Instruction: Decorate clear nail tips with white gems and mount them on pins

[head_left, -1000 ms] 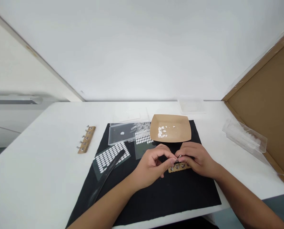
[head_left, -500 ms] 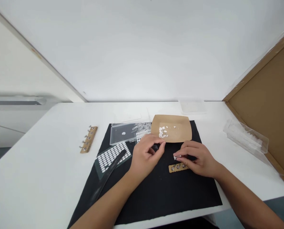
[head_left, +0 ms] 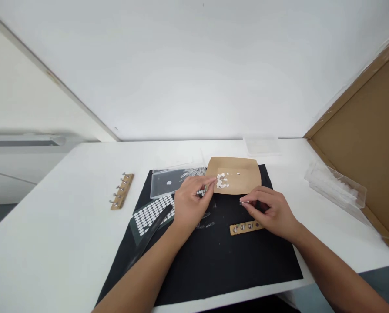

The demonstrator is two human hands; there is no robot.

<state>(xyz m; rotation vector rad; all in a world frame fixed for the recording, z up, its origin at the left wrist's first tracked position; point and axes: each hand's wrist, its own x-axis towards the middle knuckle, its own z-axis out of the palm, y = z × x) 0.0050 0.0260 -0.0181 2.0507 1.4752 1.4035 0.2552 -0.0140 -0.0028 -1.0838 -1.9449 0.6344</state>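
Note:
My left hand (head_left: 191,201) is over the left edge of the brown paper tray (head_left: 246,182), thumb and forefinger pinched together. Whatever may be between those fingertips is too small to make out. Inside the tray lie several small white pieces (head_left: 221,181). Below the tray, my right hand (head_left: 274,213) pinches a small metal clip (head_left: 243,201) between thumb and fingers. Just under that hand a cork-coloured strip (head_left: 246,228) with metal clips on it lies on the black cloth (head_left: 214,269); the hand hides its right end.
A sheet of white oval stickers (head_left: 149,217) lies on the left, partly under a black curved strip (head_left: 152,232). Behind it is a clear plastic case (head_left: 162,184) with clear slivers. Another clip strip (head_left: 122,191) stands farther left; clear boxes (head_left: 336,184) are at right.
My left hand has moved up and slightly left, to the tray's edge. My right hand has lifted a little with the metal clip, which is now turned differently. More of the strip below shows.

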